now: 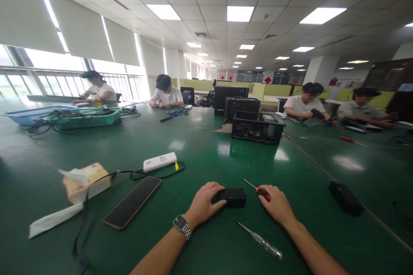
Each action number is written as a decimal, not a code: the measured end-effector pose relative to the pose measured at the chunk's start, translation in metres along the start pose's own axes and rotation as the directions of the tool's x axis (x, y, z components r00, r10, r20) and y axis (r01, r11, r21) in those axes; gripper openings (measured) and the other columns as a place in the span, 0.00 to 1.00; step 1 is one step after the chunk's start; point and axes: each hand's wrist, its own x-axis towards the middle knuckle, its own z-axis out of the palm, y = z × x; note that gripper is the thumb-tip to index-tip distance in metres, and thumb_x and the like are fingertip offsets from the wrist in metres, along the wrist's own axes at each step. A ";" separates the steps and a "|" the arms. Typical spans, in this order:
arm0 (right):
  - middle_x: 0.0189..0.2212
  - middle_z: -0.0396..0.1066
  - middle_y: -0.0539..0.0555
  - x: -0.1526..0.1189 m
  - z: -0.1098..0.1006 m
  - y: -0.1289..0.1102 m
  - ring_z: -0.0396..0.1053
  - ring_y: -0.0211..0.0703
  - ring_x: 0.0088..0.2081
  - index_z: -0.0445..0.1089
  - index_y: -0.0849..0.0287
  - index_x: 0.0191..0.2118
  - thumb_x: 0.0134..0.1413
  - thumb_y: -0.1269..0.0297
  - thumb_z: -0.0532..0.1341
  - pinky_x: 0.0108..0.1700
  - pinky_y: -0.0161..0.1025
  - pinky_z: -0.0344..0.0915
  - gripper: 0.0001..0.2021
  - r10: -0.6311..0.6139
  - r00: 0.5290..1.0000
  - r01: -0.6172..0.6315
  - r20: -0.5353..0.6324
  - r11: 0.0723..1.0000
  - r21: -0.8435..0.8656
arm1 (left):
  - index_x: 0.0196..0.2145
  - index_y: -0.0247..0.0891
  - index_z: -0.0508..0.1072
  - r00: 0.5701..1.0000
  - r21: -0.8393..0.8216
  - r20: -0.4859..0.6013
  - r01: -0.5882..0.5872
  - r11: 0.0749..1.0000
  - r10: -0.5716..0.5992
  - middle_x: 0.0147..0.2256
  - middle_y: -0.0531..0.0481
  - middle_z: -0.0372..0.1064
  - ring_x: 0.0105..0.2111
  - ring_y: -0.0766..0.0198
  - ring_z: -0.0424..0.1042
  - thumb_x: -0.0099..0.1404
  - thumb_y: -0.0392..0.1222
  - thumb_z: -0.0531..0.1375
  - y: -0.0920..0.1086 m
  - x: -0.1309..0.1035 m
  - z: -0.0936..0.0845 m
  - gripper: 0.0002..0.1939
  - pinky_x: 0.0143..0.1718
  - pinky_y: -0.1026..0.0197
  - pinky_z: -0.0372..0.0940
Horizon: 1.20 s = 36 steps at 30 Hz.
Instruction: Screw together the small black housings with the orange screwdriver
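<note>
My left hand (206, 202), with a watch on its wrist, is closed around the left end of a small black rectangular box (235, 197) on the green table. What the box is, I cannot make out. To its right, my right hand (274, 202) rests on the table, fingers wrapped over the red and black handle of a screwdriver (262, 192). The shaft points up and left, its tip apart from the box. Between my forearms lies a second screwdriver (260, 240) with a clear handle, touched by neither hand.
On the left are a phone (133, 203), a tissue pack (88, 182), a white device (160, 162) and a black cable. Another black box (346, 198) lies right. Computer cases (256, 128) stand ahead; a green basket (97, 119) holds cables. Several people sit at the far side.
</note>
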 end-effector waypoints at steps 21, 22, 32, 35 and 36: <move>0.16 0.68 0.50 -0.001 0.001 0.001 0.63 0.39 0.20 0.73 0.58 0.23 0.58 0.43 0.50 0.24 0.33 0.57 0.27 0.099 0.984 -0.064 -0.147 0.972 0.227 | 0.42 0.41 0.73 0.996 -0.166 0.031 0.090 0.982 -0.086 0.42 0.49 0.73 0.43 0.56 0.71 0.57 0.44 0.67 -0.005 -0.001 -0.005 0.15 0.48 0.55 0.63; 0.16 0.67 0.50 -0.001 0.002 0.001 0.62 0.38 0.20 0.72 0.58 0.22 0.58 0.43 0.50 0.24 0.33 0.56 0.27 0.100 0.984 -0.064 -0.148 0.970 0.233 | 0.42 0.41 0.73 0.996 -0.165 0.034 0.092 0.982 -0.088 0.42 0.49 0.73 0.43 0.56 0.70 0.57 0.44 0.67 -0.005 -0.001 -0.005 0.16 0.48 0.56 0.63; 0.15 0.57 0.46 0.002 -0.005 -0.006 0.56 0.36 0.19 0.62 0.57 0.19 0.59 0.41 0.47 0.25 0.33 0.55 0.28 0.072 0.992 -0.036 -0.108 0.954 0.298 | 0.46 0.42 0.74 0.987 -0.127 0.066 0.156 0.980 -0.149 0.43 0.48 0.73 0.43 0.55 0.70 0.59 0.51 0.64 -0.011 0.000 -0.001 0.18 0.49 0.54 0.63; 0.15 0.56 0.46 -0.001 -0.017 -0.011 0.56 0.36 0.20 0.63 0.57 0.19 0.60 0.43 0.48 0.25 0.33 0.55 0.27 0.048 0.996 -0.024 -0.074 0.954 0.297 | 0.47 0.43 0.73 0.985 -0.158 0.081 0.160 0.974 -0.149 0.44 0.48 0.73 0.44 0.54 0.70 0.59 0.51 0.64 -0.012 0.001 0.000 0.20 0.49 0.53 0.63; 0.15 0.56 0.46 -0.003 -0.021 -0.012 0.56 0.36 0.20 0.64 0.58 0.19 0.59 0.43 0.49 0.26 0.34 0.55 0.27 0.037 0.997 -0.018 -0.061 0.957 0.291 | 0.48 0.43 0.73 0.986 -0.166 0.085 0.155 0.974 -0.143 0.45 0.48 0.73 0.45 0.54 0.70 0.59 0.51 0.64 -0.012 0.001 0.000 0.20 0.50 0.53 0.62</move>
